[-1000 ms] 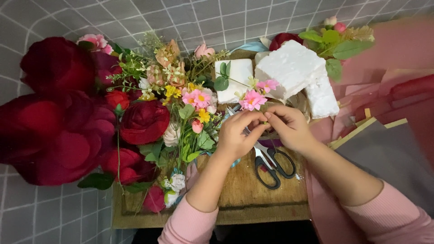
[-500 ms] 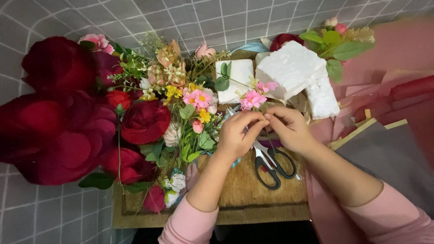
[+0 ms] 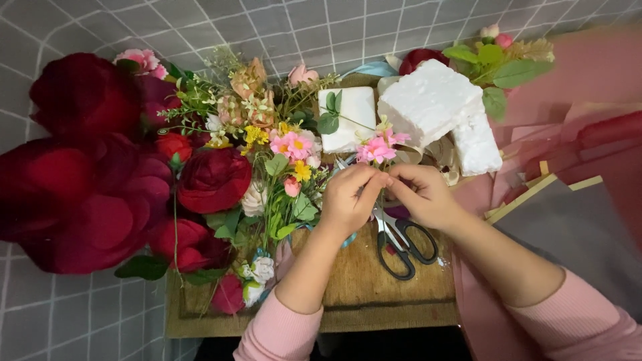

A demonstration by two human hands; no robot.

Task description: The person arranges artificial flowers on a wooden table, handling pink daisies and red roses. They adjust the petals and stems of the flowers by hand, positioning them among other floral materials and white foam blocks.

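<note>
Head view. Left hand (image 3: 349, 200) and right hand (image 3: 422, 197) meet over the middle of the wooden board (image 3: 374, 294). Fingertips of both pinch the stem of a small pink flower sprig (image 3: 376, 150), just below its blooms. Left fingers curled, grasping the stem; right fingers likewise closed on it from the other side. Sprig stands roughly upright, blooms above the hands, in front of the white foam blocks (image 3: 438, 107) at the board's far edge.

Black-handled scissors (image 3: 400, 242) lie flat on the board directly under the hands, handles toward the near edge, blades hidden beneath the fingers.

Left half of the board: dense pile of artificial flowers, with large dark red roses (image 3: 212, 179) spilling past the left edge, plus mixed pink, yellow and white sprigs (image 3: 291, 146) next to the left hand. Green leaf sprig (image 3: 495, 67) at far right corner.

Right of the board: pink wrapping sheets (image 3: 588, 87) and a grey sheet (image 3: 575, 227). Grey grid-patterned cloth (image 3: 281, 27) underlies everything. Both sleeves pink.
</note>
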